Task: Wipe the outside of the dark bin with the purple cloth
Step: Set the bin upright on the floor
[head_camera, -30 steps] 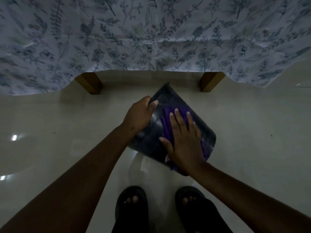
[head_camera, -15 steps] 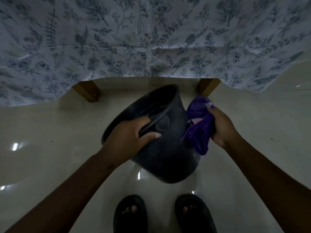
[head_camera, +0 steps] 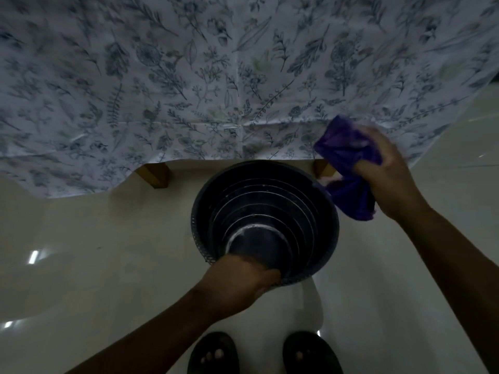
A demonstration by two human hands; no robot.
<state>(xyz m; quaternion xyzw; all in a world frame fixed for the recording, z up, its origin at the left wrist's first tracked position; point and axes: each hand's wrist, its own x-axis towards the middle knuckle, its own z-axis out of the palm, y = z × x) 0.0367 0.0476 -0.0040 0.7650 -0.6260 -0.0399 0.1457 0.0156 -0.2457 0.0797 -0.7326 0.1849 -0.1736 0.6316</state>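
Note:
The dark bin point(head_camera: 302, 190) stands upright on the pale floor, its mouth facing me so I look down its ribbed inside. My left hand point(head_camera: 237, 284) grips the near rim, fingers curled over the edge into the bin. My right hand point(head_camera: 388, 171) holds the bunched purple cloth point(head_camera: 348, 168) up beside the bin's far right rim; the cloth's lower fold hangs close to the rim, and contact is unclear. The right hand is blurred.
A table draped in a white floral cloth point(head_camera: 216, 85) overhangs just behind the bin, with wooden legs point(head_camera: 155, 174) at left and right. The glossy tiled floor point(head_camera: 94, 252) spreads all around. My feet in dark sandals point(head_camera: 213, 354) are directly below the bin.
The bin went from tilted on its side to upright with its mouth up. My left hand shifted to the near rim. My right hand lifted the cloth off the bin's wall, up and right.

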